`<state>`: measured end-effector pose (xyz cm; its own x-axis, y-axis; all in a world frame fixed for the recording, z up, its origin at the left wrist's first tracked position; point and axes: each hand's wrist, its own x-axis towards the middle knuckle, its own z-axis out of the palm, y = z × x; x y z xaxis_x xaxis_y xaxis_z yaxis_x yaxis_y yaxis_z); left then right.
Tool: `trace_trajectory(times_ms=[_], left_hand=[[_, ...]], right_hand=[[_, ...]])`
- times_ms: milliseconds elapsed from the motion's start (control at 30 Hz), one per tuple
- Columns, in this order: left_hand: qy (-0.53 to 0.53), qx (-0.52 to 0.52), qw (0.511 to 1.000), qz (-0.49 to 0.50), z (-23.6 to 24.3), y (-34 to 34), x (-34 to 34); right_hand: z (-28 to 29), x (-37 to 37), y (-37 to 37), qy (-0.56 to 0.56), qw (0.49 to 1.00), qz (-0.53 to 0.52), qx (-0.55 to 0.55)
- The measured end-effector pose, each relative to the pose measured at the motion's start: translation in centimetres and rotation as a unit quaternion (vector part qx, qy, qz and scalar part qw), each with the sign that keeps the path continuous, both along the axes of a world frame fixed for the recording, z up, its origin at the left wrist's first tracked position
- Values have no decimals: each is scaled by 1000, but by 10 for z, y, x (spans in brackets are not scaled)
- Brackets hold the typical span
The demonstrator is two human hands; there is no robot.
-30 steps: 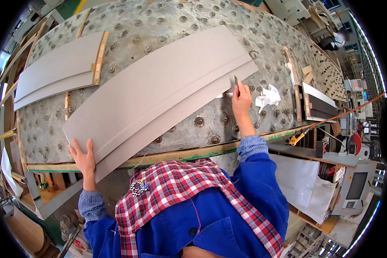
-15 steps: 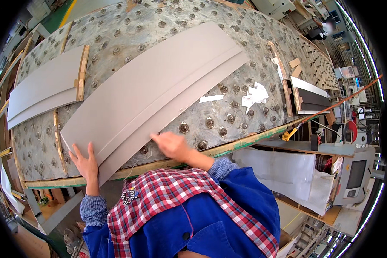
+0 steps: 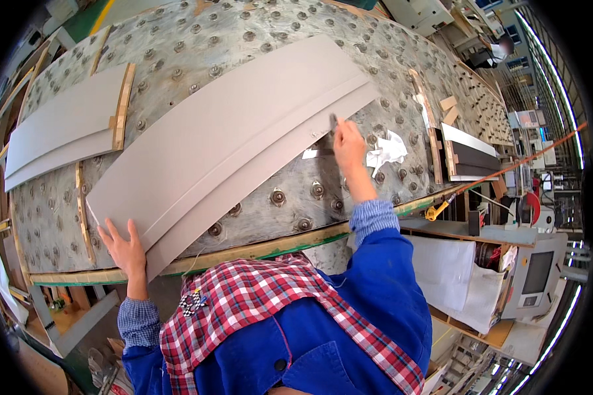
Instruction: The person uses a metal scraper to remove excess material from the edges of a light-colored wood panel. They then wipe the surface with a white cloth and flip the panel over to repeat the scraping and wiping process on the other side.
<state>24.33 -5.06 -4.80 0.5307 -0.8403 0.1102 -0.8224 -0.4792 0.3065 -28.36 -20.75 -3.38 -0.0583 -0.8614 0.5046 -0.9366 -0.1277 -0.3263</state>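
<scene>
A long light-grey panel (image 3: 224,125) with a stepped strip along its near edge lies slantwise across the worktable (image 3: 280,227). My left hand (image 3: 124,250) rests on its near left corner, fingers spread. Close to the right end of the panel's near edge, my right hand (image 3: 349,143) is closed around a small dark tool (image 3: 334,121); its kind is too small to make out. A few pale bits (image 3: 315,134) lie on the strip beside that hand. Below the hand are a white strip (image 3: 311,154) and, to the right, a crumpled white cloth (image 3: 387,153).
Ball rollers stud the metal tabletop. Another grey panel (image 3: 69,122) lies at the left against a wooden batten (image 3: 124,105). At the right are white and dark panels (image 3: 474,155) and a yellow tool (image 3: 436,212) at the table's edge. A person sits far right.
My right hand has moved right and away from me along the panel's near edge, from near its middle toward its right end. My left hand stays on the corner.
</scene>
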Motion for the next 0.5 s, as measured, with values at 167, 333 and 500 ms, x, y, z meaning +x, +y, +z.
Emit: trace_trajectory(times_ms=[167, 333, 500], left_hand=[[4, 29, 999, 40, 15, -7, -14], [17, 34, 998, 40, 16, -10, -11], [103, -29, 993, -59, 11, 3, 8]], right_hand=[[0, 119, 75, -24, 981, 191, 33], [5, 207, 139, -102, 919, 378, 45], [5, 138, 96, -161, 968, 189, 40]])
